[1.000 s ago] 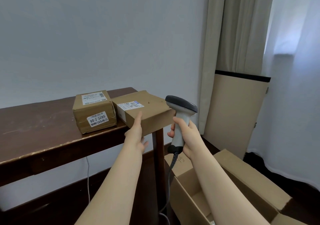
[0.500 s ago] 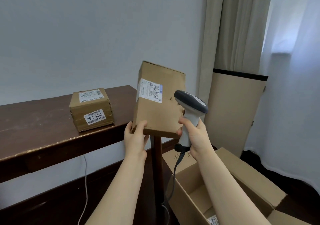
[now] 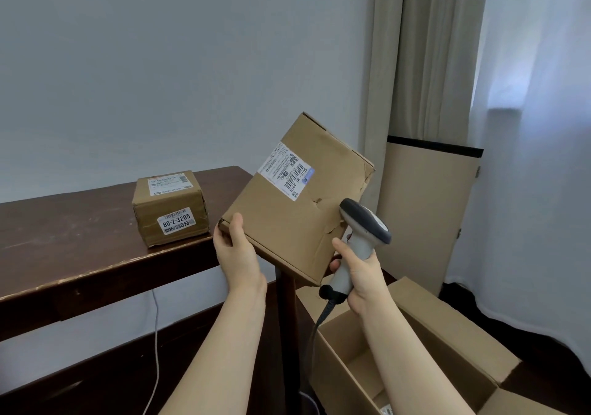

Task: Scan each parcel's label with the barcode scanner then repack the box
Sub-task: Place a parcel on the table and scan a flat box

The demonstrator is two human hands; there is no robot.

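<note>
Left hand (image 3: pixel 238 254) grips tilted parcel (image 3: pixel 297 210) by its lower corner; right hand (image 3: pixel 361 274) grips barcode scanner (image 3: pixel 366 226) just beside it. Second parcel (image 3: pixel 171 210) sits on wooden table (image 3: pixel 64 238); open carton (image 3: pixel 463 344) on floor; curtain (image 3: pixel 431 62) behind

Extends both bare forearms up and forward from the lower edge. Pinches the lower left corner of the parcel (image 3: pixel 287 222) with the left hand (image 3: pixel 238 254), thumb pressed on the front face, fingers hidden behind. Wraps the right hand (image 3: pixel 361 274) round the grip of the barcode scanner (image 3: pixel 364 226), thumb lying up along it.
</note>
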